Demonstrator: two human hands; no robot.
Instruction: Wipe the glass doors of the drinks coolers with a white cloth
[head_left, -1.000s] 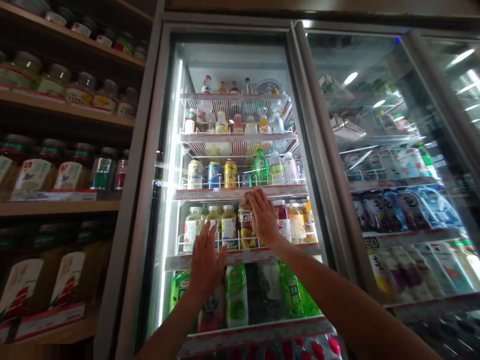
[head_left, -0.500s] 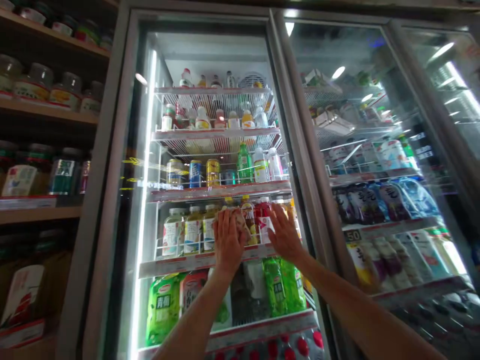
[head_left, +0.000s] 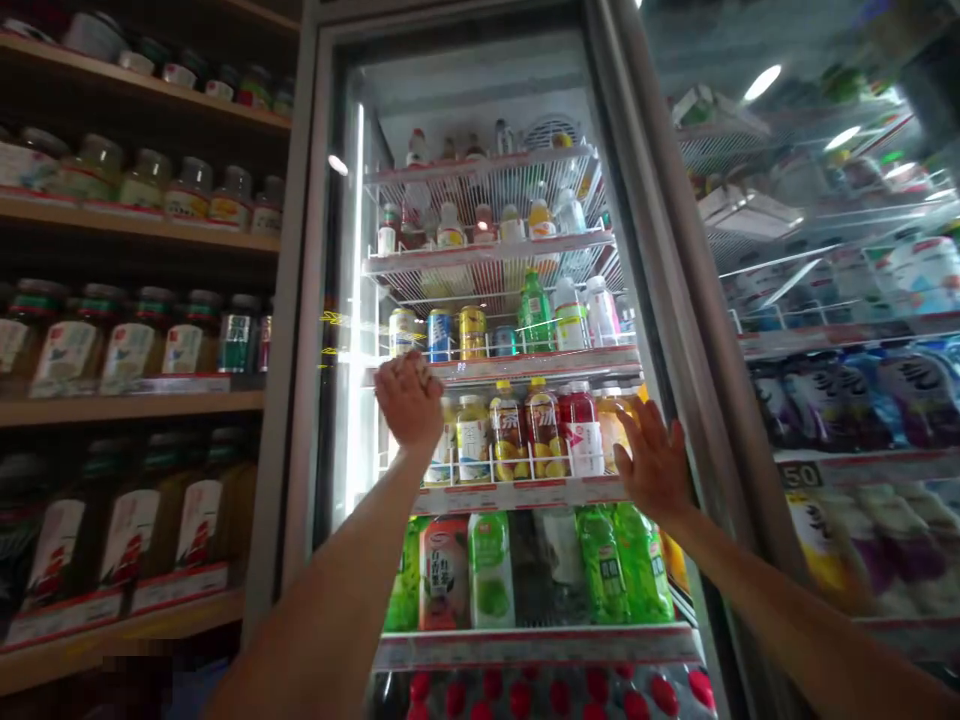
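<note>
My left hand (head_left: 409, 402) is raised at the glass door (head_left: 352, 420) of a lit drinks fridge, fingers wrapped round a crumpled, light brownish cloth (head_left: 429, 378). It covers part of the shelf with cans. My right hand (head_left: 656, 455) has its fingers spread near the door's right frame, with nothing in it. Behind the glass, dark tea bottles (head_left: 508, 432) and a red bottle (head_left: 580, 430) stand between the two hands. Green bottles (head_left: 604, 565) are on the shelf below.
Wooden shelves (head_left: 142, 400) with jars and bottles fill the left side. A metal door frame (head_left: 675, 250) runs beside my right hand. Another glass-fronted fridge with drink pouches (head_left: 919, 395) stands at the right.
My left hand has moved left and up across the glass with the cloth. My right hand has shifted right, to the frame. The view has turned left, showing more wooden shelving.
</note>
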